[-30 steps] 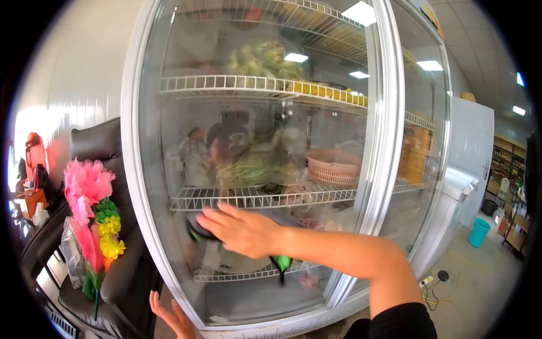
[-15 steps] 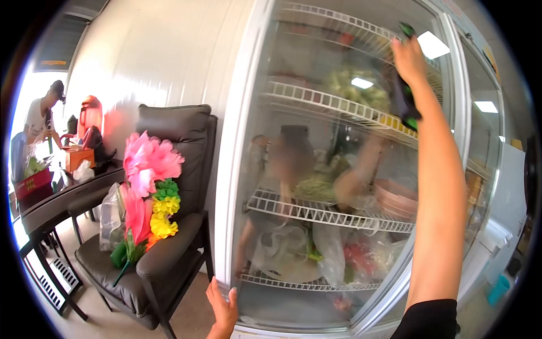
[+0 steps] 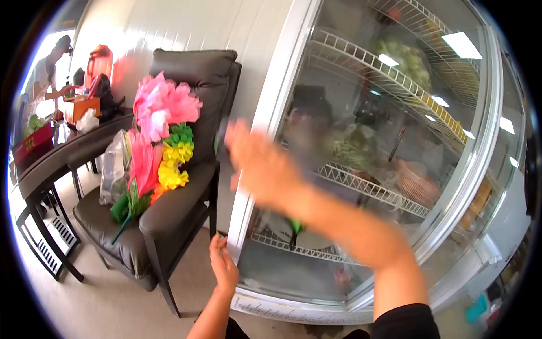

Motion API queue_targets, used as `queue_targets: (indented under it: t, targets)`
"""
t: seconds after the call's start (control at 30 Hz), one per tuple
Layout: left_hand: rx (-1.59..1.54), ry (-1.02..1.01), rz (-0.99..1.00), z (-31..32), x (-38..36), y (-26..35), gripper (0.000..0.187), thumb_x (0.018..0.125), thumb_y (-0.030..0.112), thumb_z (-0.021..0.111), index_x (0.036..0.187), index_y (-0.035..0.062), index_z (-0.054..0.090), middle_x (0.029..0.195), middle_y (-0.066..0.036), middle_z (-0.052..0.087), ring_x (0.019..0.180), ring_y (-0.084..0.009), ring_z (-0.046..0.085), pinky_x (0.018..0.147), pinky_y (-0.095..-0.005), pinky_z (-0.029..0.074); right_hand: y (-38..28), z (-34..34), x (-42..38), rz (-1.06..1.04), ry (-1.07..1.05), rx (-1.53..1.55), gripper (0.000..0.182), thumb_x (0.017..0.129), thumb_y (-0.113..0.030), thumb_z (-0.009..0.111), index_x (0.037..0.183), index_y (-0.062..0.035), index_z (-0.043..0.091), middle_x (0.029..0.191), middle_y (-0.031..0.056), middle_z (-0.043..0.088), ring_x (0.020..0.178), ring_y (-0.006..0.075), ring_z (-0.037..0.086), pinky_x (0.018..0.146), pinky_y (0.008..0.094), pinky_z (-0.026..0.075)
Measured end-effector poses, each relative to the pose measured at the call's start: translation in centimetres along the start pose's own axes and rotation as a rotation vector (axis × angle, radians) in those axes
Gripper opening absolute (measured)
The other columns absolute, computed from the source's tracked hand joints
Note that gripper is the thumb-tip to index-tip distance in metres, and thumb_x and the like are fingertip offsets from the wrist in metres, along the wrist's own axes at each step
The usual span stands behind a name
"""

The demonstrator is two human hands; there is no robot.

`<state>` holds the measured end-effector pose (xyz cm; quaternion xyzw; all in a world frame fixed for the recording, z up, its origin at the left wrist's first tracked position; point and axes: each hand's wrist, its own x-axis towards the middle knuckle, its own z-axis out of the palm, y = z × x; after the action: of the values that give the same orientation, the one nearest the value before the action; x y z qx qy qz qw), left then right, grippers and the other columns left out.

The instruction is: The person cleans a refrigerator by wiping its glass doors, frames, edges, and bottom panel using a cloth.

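Observation:
My right hand (image 3: 257, 166), blurred, crosses in front of the left frame (image 3: 271, 121) of a glass-doored cooler. Its fingers are curled, and parts of a dark cloth with green edges (image 3: 296, 226) show beside the fingertips and below the forearm. My left hand (image 3: 224, 268) is low, beside the frame's bottom left corner, with fingers raised and slightly apart and no held object visible. Behind the glass, white wire shelves (image 3: 372, 189) carry greens (image 3: 354, 148) and a pink basket (image 3: 418, 183).
Left of the cooler stands a black armchair (image 3: 195, 68) with pink and yellow artificial flowers (image 3: 165, 110) and a clear bag (image 3: 116, 175). A person (image 3: 48, 70) is at a table far left. A teal bin (image 3: 477, 309) sits lower right.
My right hand has swept down and left from the upper right glass, with the dark cloth. My left hand is slightly higher in view. The view has shifted, with the cooler now farther right.

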<state>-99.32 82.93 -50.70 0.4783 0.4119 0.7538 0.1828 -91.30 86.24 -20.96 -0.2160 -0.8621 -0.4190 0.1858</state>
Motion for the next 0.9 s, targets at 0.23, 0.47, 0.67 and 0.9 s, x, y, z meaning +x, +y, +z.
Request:
queue_targets:
  t: [0.23,0.47,0.67,0.9]
  targets:
    - [0.076,-0.069,0.002,-3.3,-2.0,0.4,0.048,0.084,-0.011,0.039,0.131,-0.0019,0.036,0.119,-0.018,0.054,0.109,-0.0257,0.054,0.096,-0.0356,0.040,-8.8,6.9,-20.4,0.017,-0.516,0.690,0.050,0.090,-0.012,0.039,0.139,-0.0062,0.035,0.142,0.0150,0.037,0.132,0.0275,0.035,0.111,0.0421,0.026]
    - [0.118,-0.016,-0.175,-6.1,-7.6,-4.5,0.038,0.086,-0.008,0.044,0.123,-0.0001,0.045,0.118,-0.013,0.051,0.104,-0.0223,0.054,0.091,-0.0319,0.042,11.9,-10.7,-10.4,0.226,0.239,-0.617,0.052,0.092,-0.035,0.051,0.120,0.0089,0.047,0.124,0.0323,0.045,0.111,0.0473,0.044,0.092,0.0493,0.036]
    - [-0.042,0.103,-0.167,-6.0,-7.3,-3.1,0.036,0.089,-0.005,0.042,0.124,0.0026,0.045,0.124,-0.008,0.049,0.110,-0.0168,0.048,0.094,-0.0302,0.040,-2.9,3.0,-6.6,0.084,-0.013,-0.145,0.076,0.081,-0.047,0.056,0.134,0.0020,0.034,0.141,0.0189,0.035,0.132,0.0335,0.029,0.110,0.0426,0.021]
    - [0.052,0.137,-0.243,-9.7,-13.1,-4.6,0.036,0.090,-0.004,0.042,0.125,0.0030,0.044,0.124,-0.009,0.049,0.112,-0.0171,0.047,0.093,-0.0299,0.039,-25.4,23.4,-23.1,-0.544,-0.434,-0.242,0.070,0.088,-0.039,0.040,0.140,0.0066,0.028,0.152,0.0163,0.012,0.141,0.0313,0.007,0.116,0.0445,0.004]
